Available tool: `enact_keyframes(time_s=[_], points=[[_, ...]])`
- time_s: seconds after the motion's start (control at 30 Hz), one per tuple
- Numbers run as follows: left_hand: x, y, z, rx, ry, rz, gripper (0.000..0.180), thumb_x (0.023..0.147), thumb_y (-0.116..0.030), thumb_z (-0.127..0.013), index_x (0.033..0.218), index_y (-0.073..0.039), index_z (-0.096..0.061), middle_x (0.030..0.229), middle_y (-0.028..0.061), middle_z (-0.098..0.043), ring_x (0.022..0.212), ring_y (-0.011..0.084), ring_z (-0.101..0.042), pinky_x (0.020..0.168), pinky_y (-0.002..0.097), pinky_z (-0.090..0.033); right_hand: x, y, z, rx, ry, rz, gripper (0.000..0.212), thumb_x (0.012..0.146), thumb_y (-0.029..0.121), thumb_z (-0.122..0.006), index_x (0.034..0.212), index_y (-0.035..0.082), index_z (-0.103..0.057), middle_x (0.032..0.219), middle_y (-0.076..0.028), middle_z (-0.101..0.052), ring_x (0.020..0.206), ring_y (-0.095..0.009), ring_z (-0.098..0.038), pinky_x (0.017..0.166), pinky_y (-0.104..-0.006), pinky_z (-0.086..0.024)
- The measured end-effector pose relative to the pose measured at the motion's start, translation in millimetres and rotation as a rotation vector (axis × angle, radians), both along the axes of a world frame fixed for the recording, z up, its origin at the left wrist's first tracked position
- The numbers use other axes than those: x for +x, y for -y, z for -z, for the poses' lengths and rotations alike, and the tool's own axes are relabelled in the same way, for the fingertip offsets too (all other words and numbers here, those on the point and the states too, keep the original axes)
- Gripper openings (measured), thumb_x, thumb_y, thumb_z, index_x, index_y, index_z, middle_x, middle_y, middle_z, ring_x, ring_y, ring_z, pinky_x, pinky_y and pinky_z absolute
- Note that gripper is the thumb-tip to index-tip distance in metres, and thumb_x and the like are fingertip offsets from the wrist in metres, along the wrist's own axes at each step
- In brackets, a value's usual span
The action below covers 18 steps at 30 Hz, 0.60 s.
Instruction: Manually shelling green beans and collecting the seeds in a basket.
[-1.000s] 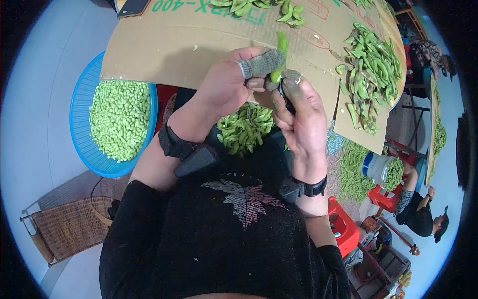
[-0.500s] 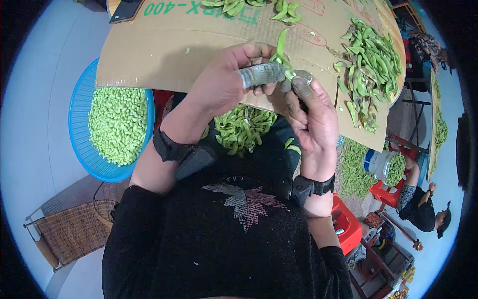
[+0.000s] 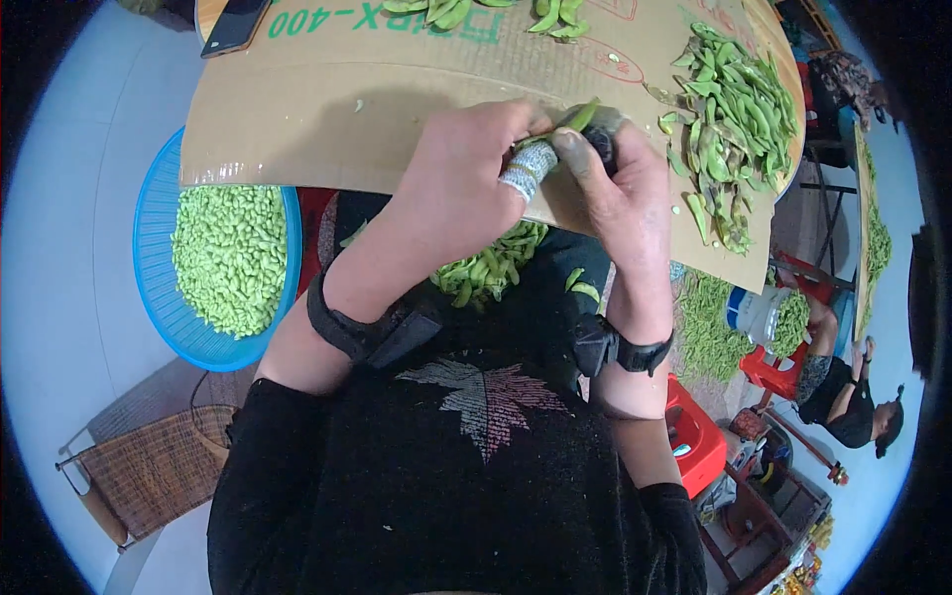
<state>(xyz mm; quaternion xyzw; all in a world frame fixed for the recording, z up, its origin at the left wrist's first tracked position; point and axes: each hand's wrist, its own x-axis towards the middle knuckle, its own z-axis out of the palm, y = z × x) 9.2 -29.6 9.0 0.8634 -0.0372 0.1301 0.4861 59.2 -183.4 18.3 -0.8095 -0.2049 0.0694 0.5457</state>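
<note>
Over the near edge of the cardboard, both hands meet on one green bean pod (image 3: 583, 116). My left hand (image 3: 466, 169) pinches its lower end; a grey ribbed cover (image 3: 531, 167) wraps one of its digits. My right hand (image 3: 633, 188) is closed on the same pod from the other side, its thumb darkened with dirt and pressed along it. The fingertips partly hide the pod, so I cannot tell whether it is split. Below the hands, a heap of green pods (image 3: 491, 266) lies in my lap, partly covered by my left wrist.
A blue basket (image 3: 159, 288) of shelled beans (image 3: 230, 260) stands at the left. On the cardboard (image 3: 297, 119) lie a pod pile (image 3: 739, 129) at right and a phone (image 3: 235, 25) at far left. A red stool (image 3: 697, 446) and a seated person (image 3: 848, 402) are at the right.
The hands have rolled inward and drawn closer together around the pod. It stood upright before and now slants to the right, more hidden by the fingers.
</note>
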Motion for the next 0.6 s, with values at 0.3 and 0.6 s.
enact_keyframes(time_s=[0.3,0.6], points=[[3.6,-19.3,12.6,-1.226,-0.420,0.535,0.028,0.084,-0.014,-0.054,0.108,0.001,-0.053,0.079,-0.0010,-0.053,0.060,0.0045,-0.044,0.054,0.0155,-0.032,-3.6,4.1,1.1,0.259,-0.031,-0.073,0.014,0.085,0.013,-0.060,0.091,0.000,-0.060,0.068,0.003,-0.056,0.061,-0.003,-0.047,0.055,-0.0187,-0.040],[0.0,-13.3,6.0,-1.098,-0.389,0.316,0.031,0.083,-0.008,-0.055,0.113,-0.001,-0.051,0.090,0.0004,-0.057,0.070,0.0065,-0.050,0.063,0.0188,-0.040,-12.5,1.6,-2.8,0.213,-0.023,0.102,0.011,0.084,0.010,-0.060,0.088,0.000,-0.060,0.069,0.002,-0.058,0.064,-0.003,-0.048,0.059,-0.0198,-0.042]])
